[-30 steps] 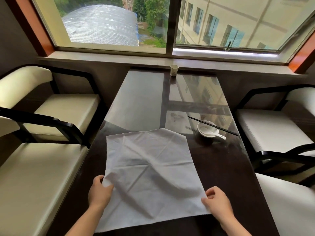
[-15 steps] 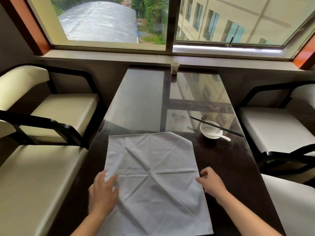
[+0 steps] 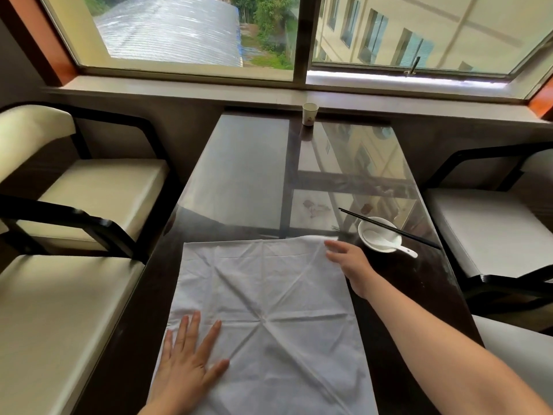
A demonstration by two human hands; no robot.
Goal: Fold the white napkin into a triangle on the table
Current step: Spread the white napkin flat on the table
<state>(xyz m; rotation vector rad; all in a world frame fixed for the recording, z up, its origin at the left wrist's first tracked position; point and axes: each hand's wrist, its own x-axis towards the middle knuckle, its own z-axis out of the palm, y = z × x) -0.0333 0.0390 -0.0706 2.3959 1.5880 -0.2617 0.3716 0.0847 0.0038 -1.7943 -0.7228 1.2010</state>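
One napkin (image 3: pixel 269 310): white, opened out in a single layer, lying flat on the near half of the bench (image 3: pixel 239 175) and roughly square to it. Its near edge runs out of view at the bottom. Creases cross it and meet in a star near its middle. No fold has been made.
Left hand (image 3: pixel 188 363): palm down, fingers straight and spread wide, lying flat on the near left part of the napkin and holding nothing.
Right hand (image 3: pixel 348 260): arm reaching forward along the napkin's right edge, fingers stretched out loosely at the far right corner and gripping nothing. Whether the fingertips touch the cloth cannot be told.
Bench top: dark and long, with a glossy surface that mirrors the window (image 3: pixel 194 31). Its far end meets the sill.
Bowl (image 3: pixel 386 235): small and white, just beyond the napkin's far right corner, apart from the cloth.
Spoon (image 3: pixel 392 246): white, lying in the bowl, handle over the rim toward the right.
Chopsticks (image 3: pixel 389 227): dark pair laid across the bowl's rim, slanting from far left to near right.
Cup (image 3: pixel 309 113): pale, upright at the far end of the bench, well apart from the rest.
Chairs (image 3: pixel 89 187): cream cushions in dark frames, on both sides of the bench.
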